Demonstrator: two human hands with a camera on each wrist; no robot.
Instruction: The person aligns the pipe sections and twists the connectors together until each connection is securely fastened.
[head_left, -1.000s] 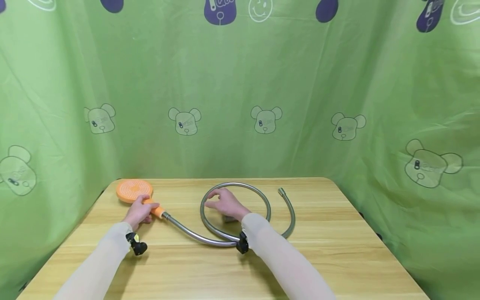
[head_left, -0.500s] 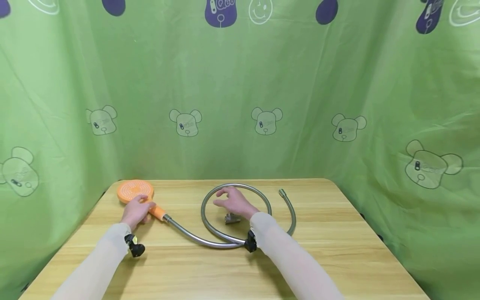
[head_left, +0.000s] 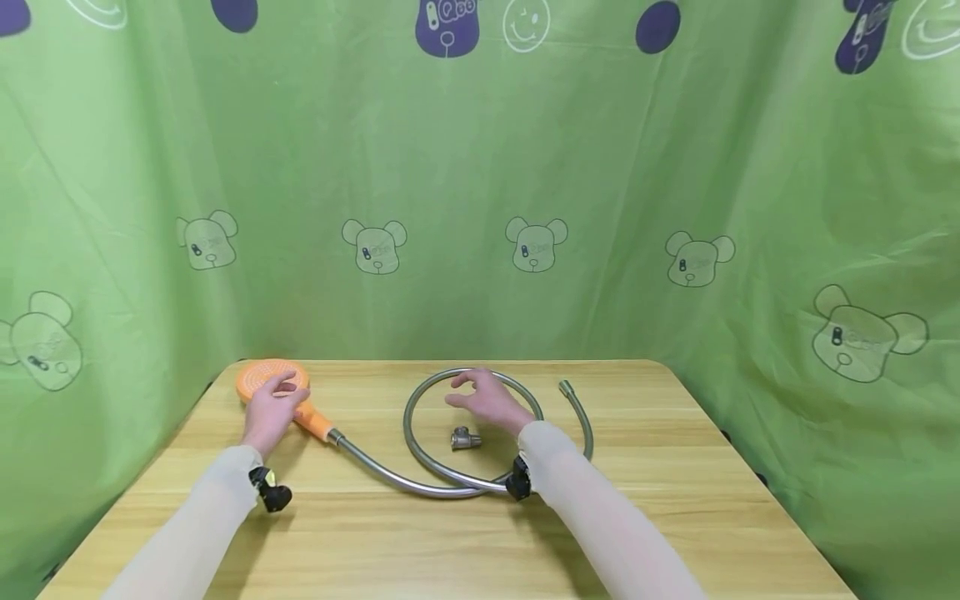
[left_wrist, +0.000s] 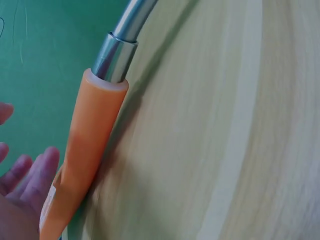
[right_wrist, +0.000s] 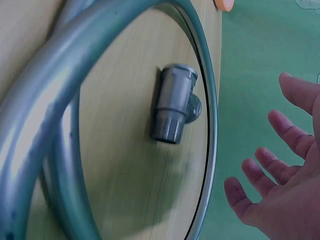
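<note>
An orange shower head [head_left: 273, 379] lies face up at the table's far left, its handle [left_wrist: 90, 135] joined to a silver shower hose [head_left: 382, 472]. Over it hovers my left hand [head_left: 273, 408], fingers loosely bent and holding nothing; the left wrist view shows the fingers beside the handle. The hose runs right and forms one large loop, with its free end [head_left: 566, 387] at the right. Inside the loop lies a small metal pipe fitting [right_wrist: 172, 102] with a round side stub. My right hand [head_left: 491, 402] is held above the loop with spread, relaxed fingers, gripping nothing.
A light wood table [head_left: 360, 550] carries everything. Green patterned curtains [head_left: 450, 308] hang close behind it and along both sides. Each wrist wears a small black camera [head_left: 270, 490].
My left hand has let go of the shower head's handle and risen slightly. My right hand has drawn back to the right from the loop's left side, uncovering the metal fitting.
</note>
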